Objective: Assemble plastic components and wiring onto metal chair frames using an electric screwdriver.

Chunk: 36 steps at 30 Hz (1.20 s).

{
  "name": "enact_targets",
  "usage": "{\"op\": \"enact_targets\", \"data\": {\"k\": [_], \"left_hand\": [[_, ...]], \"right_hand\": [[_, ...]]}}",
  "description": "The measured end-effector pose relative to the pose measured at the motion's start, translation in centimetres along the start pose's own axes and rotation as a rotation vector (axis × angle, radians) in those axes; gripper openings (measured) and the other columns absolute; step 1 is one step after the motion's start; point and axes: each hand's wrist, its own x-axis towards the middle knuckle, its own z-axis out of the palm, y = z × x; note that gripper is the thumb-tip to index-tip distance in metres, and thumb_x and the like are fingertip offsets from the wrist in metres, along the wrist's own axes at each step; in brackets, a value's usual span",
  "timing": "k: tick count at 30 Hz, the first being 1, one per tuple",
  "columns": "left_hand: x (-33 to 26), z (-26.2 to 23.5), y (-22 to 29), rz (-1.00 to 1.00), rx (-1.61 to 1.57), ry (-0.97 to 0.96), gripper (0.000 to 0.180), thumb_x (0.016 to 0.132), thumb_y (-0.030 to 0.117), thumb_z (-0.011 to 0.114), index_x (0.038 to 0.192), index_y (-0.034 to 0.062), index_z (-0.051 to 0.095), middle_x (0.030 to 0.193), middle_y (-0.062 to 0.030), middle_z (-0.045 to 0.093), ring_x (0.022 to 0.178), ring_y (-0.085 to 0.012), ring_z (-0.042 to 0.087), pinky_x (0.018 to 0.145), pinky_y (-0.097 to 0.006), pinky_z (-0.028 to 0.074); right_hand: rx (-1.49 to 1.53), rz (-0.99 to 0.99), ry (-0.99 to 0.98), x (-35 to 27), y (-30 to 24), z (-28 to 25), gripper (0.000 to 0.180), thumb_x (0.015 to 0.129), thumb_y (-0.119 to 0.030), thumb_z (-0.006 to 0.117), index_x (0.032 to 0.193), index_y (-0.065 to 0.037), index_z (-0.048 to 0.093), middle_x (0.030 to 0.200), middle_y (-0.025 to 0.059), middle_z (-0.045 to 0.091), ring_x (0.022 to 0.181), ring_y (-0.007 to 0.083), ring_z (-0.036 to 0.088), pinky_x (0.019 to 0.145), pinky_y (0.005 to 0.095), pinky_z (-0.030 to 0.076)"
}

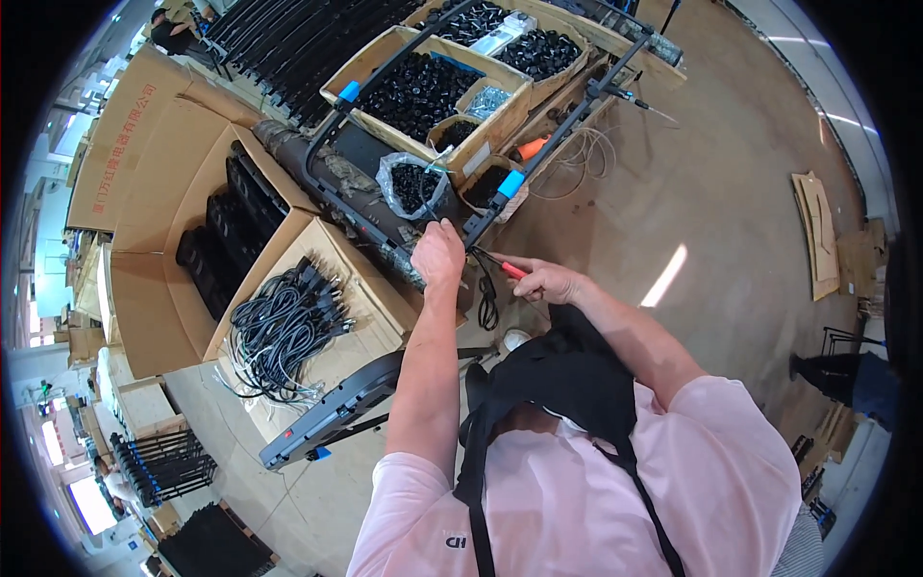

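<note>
My left hand (437,255) is closed around a black cable at the near corner of a black metal frame (481,226) that lies across the cardboard boxes. My right hand (548,282) grips a red-handled hand tool (508,268) whose tip points at that same corner, just right of my left hand. A loop of black cable (487,306) hangs down below the two hands. The frame has blue sleeves (511,184) on its tubes.
An open box of coiled black cables (284,332) sits at my left. Boxes of small black parts (418,91) and a clear bag of parts (413,185) stand behind the frame. A black console panel (332,409) lies below. Another person's legs (851,375) are at the right.
</note>
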Motion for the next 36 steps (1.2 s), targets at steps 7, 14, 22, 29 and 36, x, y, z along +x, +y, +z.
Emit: {"op": "enact_targets", "data": {"k": [7,14,22,29,36], "left_hand": [[-0.1,-0.1,0.1,-0.050,-0.011,-0.005,0.043,0.107,0.039,0.051,0.092,0.0037,0.070,0.093,-0.0265,0.075,0.089,-0.0476,0.072,0.082,-0.059,0.055],[0.2,0.3,0.4,-0.085,0.003,0.028,0.040,0.106,0.036,0.054,0.090,0.0037,0.069,0.086,-0.0270,0.074,0.083,-0.0476,0.072,0.077,-0.059,0.055],[1.1,0.4,0.4,-0.157,0.034,0.058,0.040,0.105,0.038,0.057,0.084,0.0052,0.067,0.078,-0.0257,0.071,0.073,-0.0481,0.070,0.068,-0.058,0.054],[2.1,0.1,1.1,-0.203,0.058,0.009,0.032,0.104,0.034,0.060,0.089,0.0061,0.066,0.080,-0.0222,0.073,0.074,-0.0442,0.071,0.068,-0.053,0.056],[3.4,-2.5,2.7,-0.483,-0.067,0.088,0.028,0.102,0.032,0.067,0.111,0.0054,0.068,0.085,-0.0142,0.075,0.081,-0.0357,0.074,0.075,-0.046,0.056]], "right_hand": [[-0.998,0.155,0.137,0.7,-3.4,1.1,0.080,0.088,-0.006,0.059,0.164,-0.006,0.036,0.127,0.0215,0.068,0.111,0.0297,0.067,0.091,0.0401,0.054],[-1.087,0.322,0.077,0.9,-5.7,0.4,0.078,0.088,-0.004,0.051,0.163,0.004,0.031,0.157,0.0355,0.045,0.147,0.0429,0.047,0.124,0.0429,0.036],[-1.056,0.183,-0.090,1.5,-5.5,-1.6,0.059,0.087,0.001,0.053,0.144,0.008,0.038,0.124,0.0399,0.061,0.118,0.0520,0.063,0.098,0.0552,0.051],[-1.147,0.405,-0.176,2.9,-6.5,-8.1,0.045,0.094,-0.026,0.058,0.128,0.003,0.057,0.118,0.0306,0.070,0.113,0.0475,0.067,0.095,0.0554,0.053],[-1.093,0.347,-0.142,16.8,4.9,-10.1,0.056,0.092,-0.046,0.066,0.128,-0.003,0.059,0.116,0.0266,0.071,0.112,0.0440,0.069,0.094,0.0534,0.054]]}}
